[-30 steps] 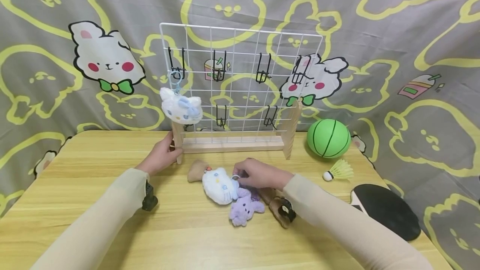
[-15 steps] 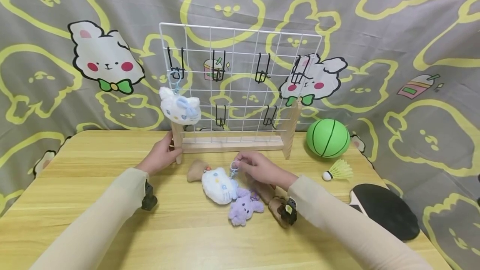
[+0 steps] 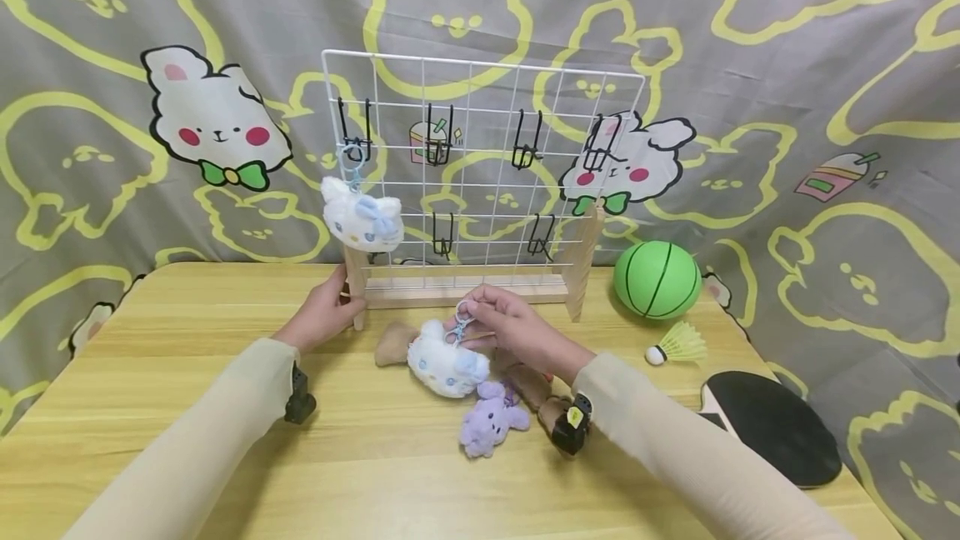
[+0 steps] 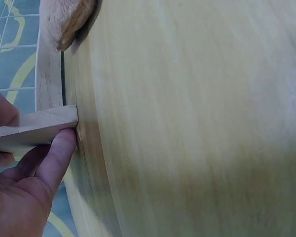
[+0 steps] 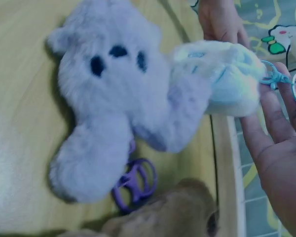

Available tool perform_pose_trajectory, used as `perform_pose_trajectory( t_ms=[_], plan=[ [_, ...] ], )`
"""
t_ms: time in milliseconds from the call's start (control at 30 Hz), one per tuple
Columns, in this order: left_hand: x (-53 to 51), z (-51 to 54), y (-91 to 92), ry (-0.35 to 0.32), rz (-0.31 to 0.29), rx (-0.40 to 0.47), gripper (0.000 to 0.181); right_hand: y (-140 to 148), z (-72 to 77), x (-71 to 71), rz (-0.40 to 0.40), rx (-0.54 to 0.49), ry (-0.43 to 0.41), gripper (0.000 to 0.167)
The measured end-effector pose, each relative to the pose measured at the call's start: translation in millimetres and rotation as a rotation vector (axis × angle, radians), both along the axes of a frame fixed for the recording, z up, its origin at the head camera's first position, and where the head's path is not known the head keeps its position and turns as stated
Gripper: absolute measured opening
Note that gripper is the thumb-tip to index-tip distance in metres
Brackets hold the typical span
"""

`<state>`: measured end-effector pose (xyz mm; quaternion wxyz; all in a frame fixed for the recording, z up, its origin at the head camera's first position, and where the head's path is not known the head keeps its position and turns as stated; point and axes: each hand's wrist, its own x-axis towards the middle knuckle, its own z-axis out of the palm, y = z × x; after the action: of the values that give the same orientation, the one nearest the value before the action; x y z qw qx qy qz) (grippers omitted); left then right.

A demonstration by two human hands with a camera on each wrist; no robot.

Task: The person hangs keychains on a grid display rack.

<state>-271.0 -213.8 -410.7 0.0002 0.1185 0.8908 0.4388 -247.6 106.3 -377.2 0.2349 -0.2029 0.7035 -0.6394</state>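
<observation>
My left hand (image 3: 321, 312) grips the wooden left foot (image 3: 355, 290) of the white wire rack (image 3: 470, 64); in the left wrist view its fingers lie around the wooden foot (image 4: 44, 123). My right hand (image 3: 521, 327) pinches the light-blue ring (image 3: 463, 312) of a white plush cat keychain (image 3: 447, 363), whose head hangs low beside a purple plush (image 3: 486, 420). The right wrist view shows the purple plush (image 5: 108, 74) close up, the white plush (image 5: 232, 79) and my right hand (image 5: 281, 143). Another white plush cat (image 3: 363, 217) hangs at the rack's left side.
Black hooks (image 3: 527, 140) are fixed on the rack. Brown plush items (image 3: 394, 345) lie on both sides of the white and purple plushes. At the right are a green ball (image 3: 657, 280), a shuttlecock (image 3: 677, 345) and a black paddle (image 3: 772, 427) on the wooden table (image 3: 360, 473).
My right hand has moved up and slightly left with the blue ring, and the white plush has turned and shifted with it. My left hand has stayed on the rack's foot.
</observation>
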Motion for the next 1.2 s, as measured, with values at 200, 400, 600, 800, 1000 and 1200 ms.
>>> perform_pose_trajectory(
  t_ms=[200, 400, 600, 800, 1000, 1200],
  plan=[
    [0.1, 0.5, 1.4, 0.007, 0.000, 0.003, 0.064, -4.4, 24.5, -1.3, -0.022, -0.076, 0.034, 0.018],
    [-1.6, -0.7, 2.8, 0.026, -0.006, 0.003, 0.067, -9.5, 66.5, -6.0, -0.101, -0.127, 0.225, 0.017],
    [2.0, 0.1, 2.6, 0.002, 0.003, 0.007, 0.067, -24.1, 108.0, -11.7, -0.177, -0.108, 0.435, 0.020],
    [4.0, 1.3, 0.1, 0.010, 0.010, 0.007, 0.068, -40.3, 132.6, -20.1, -0.234, -0.126, 0.633, 0.019],
    [2.1, 2.7, 0.4, 0.007, -0.001, 0.011, 0.070, -49.2, 145.7, -29.7, -0.288, -0.123, 0.687, 0.016],
    [0.3, -0.3, 0.7, 0.018, -0.004, 0.022, 0.069, -53.8, 142.6, -39.8, -0.301, -0.078, 0.629, 0.022]
  ],
)
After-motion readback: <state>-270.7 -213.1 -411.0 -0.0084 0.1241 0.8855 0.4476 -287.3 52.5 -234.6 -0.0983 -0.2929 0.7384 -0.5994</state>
